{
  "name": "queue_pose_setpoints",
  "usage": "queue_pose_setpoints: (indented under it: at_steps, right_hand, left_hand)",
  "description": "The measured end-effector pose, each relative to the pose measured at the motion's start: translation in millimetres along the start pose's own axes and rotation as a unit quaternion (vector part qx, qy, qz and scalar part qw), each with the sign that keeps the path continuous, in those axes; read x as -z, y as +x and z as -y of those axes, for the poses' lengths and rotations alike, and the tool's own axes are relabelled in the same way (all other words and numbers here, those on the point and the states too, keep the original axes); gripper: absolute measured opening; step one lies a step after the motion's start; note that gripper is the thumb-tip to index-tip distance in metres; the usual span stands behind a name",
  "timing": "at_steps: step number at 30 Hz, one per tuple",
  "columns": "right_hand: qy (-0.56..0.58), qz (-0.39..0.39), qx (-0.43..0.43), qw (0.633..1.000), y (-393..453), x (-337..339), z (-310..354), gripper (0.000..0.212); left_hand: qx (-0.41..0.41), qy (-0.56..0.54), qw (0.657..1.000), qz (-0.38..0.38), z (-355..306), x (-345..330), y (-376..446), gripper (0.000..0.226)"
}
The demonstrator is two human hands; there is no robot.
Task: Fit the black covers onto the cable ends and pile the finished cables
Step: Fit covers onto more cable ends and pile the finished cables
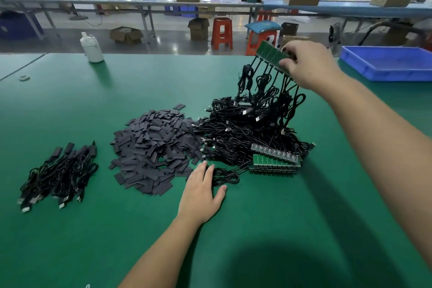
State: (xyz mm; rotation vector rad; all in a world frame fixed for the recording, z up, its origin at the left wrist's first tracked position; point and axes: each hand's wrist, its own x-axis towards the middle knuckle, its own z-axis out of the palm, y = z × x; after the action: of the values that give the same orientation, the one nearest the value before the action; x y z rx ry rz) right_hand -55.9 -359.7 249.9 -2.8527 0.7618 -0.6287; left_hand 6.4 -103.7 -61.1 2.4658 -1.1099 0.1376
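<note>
My right hand (pixel 308 65) pinches a green circuit-board strip (pixel 271 54) and holds it lifted above the table, with several black cables (pixel 264 86) dangling from it into a big tangled heap of cables (pixel 243 133). Two more green strips (pixel 274 162) lie at the heap's front. A mound of flat black covers (pixel 152 147) lies left of the heap. My left hand (pixel 202 192) rests flat on the green table, fingers straight, touching one looped cable (pixel 225 176). The pile of covered cables (pixel 58 173) lies far left.
A white plastic bottle (pixel 91 48) stands at the table's far edge on the left. A blue tray (pixel 385 63) sits at the far right. A small ring (pixel 24 77) lies far left. Benches, red stools and cartons fill the room beyond.
</note>
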Motion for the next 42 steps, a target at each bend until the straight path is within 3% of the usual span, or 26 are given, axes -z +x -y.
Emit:
queue_pose_setpoints:
  at_steps: [2,4,9,15,19,24,26,29,31,36,39,42]
  right_hand:
    - [0.014,0.036,0.012,0.999,-6.3,19.9,3.0,0.036]
    - [0.047,0.098,0.023,0.994,-16.7,32.2,2.0,0.042]
    - [0.224,0.34,0.009,0.913,-43.6,21.6,-17.8,0.019]
    - [0.138,0.505,0.002,0.852,-73.7,-42.7,-35.7,0.021]
    - [-0.01,0.457,0.059,0.887,-88.7,-75.7,-34.1,0.013]
    - [0.016,0.411,0.078,0.908,-95.0,-90.0,-31.3,0.011]
    - [0.012,0.402,0.09,0.911,-96.0,-94.3,-28.3,0.012]
    - [0.01,0.393,0.112,0.913,-94.9,-99.3,-24.2,0.011]
    - [0.015,0.393,0.11,0.913,-93.6,-100.1,-22.6,0.015]
    - [0.024,0.388,0.103,0.916,-95.9,-101.5,-20.1,0.013]
    - [0.078,0.347,0.104,0.929,-99.9,-107.9,-14.4,0.015]
    - [0.062,0.298,0.12,0.945,-102.5,-115.2,-8.9,0.017]
  left_hand:
    - [0.004,-0.003,1.0,0.0,-0.7,0.7,0.0,0.075]
    - [0.005,-0.004,1.0,0.001,-1.3,1.3,-0.3,0.075]
    - [0.007,-0.008,1.0,0.006,-1.6,2.4,-1.1,0.075]
    - [0.017,-0.018,1.0,0.01,-1.2,3.8,-1.7,0.073]
    - [0.016,-0.021,1.0,-0.004,-2.3,3.6,-1.7,0.067]
    - [-0.048,-0.03,0.996,-0.069,-11.8,11.0,-3.9,0.041]
    - [-0.051,-0.084,0.992,-0.08,-31.6,18.5,-3.0,0.038]
    - [0.012,-0.263,0.964,-0.014,-68.8,34.2,7.7,0.04]
    - [0.054,-0.359,0.931,0.047,-86.0,42.5,16.5,0.026]
    - [0.108,-0.372,0.921,0.047,-94.3,50.2,30.7,0.028]
    - [0.098,-0.354,0.928,0.071,-98.3,52.9,35.2,0.021]
    - [0.102,-0.313,0.941,0.083,-101.6,53.7,41.5,0.02]
